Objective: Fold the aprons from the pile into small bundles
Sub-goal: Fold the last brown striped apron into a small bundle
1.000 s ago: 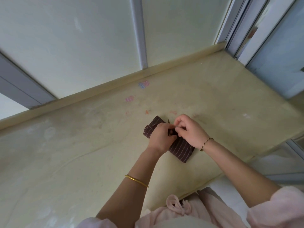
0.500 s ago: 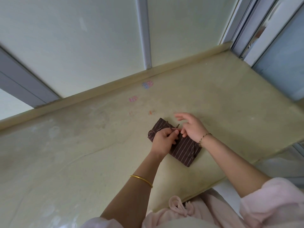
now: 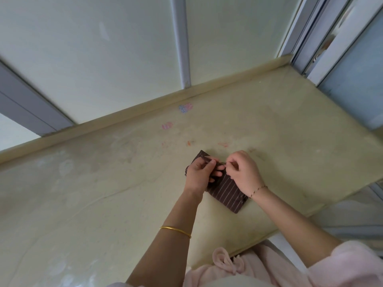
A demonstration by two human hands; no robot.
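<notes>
A dark brown striped apron (image 3: 227,192), folded into a small bundle, lies on the pale yellow counter (image 3: 103,193) right of centre. My left hand (image 3: 199,176) grips the bundle's far half, fingers curled over its top. My right hand (image 3: 243,172) is beside it, thumb and fingers pinching a thin strap or fold at the bundle's middle. The two hands touch over the cloth and hide its centre. No pile of other aprons is in view.
The counter runs to a raised lip (image 3: 145,108) along a white panelled wall at the back. Small coloured marks (image 3: 185,107) dot the surface behind the bundle. A metal-framed door or window (image 3: 331,48) stands at the right. The counter's near edge (image 3: 290,222) is close to my body.
My right hand, which had its fingers spread half a second ago, has curled back in and pinches at the bundle's middle. My left hand stays gripping the bundle.
</notes>
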